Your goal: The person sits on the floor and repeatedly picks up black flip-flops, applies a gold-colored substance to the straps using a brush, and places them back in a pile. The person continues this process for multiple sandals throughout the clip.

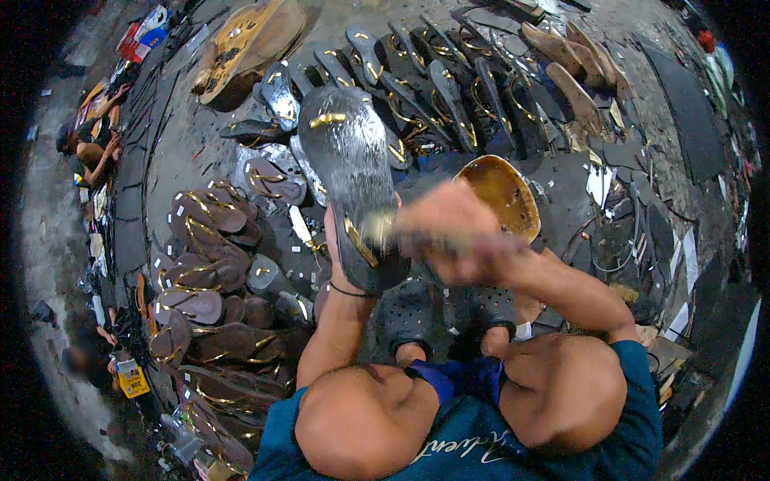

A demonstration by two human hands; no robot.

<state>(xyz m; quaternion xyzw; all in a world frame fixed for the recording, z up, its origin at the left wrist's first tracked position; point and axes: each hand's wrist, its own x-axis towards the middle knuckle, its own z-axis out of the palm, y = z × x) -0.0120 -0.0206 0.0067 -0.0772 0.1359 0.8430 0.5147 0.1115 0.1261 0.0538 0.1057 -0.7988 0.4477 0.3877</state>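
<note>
My left hand (330,234) grips a black sandal sole (345,152) from behind and below, its broad end pointing away from me. Wet, shiny streaks cover much of its upturned face, and gold strap pieces show at both ends. My right hand (453,228) is closed and smeared by motion over the narrow end. From it a blurred, pale yellowish brush (378,228) reaches the sole. Just beyond that hand stands a bowl (525,196) coated inside with amber-brown glue-like liquid.
Several brown sandals with gold straps (210,220) are heaped at the left. Rows of black sandals (453,104) lie beyond the bowl, with tan soles (573,88) at the far right. Scraps litter the floor. Another person (96,148) sits at the far left.
</note>
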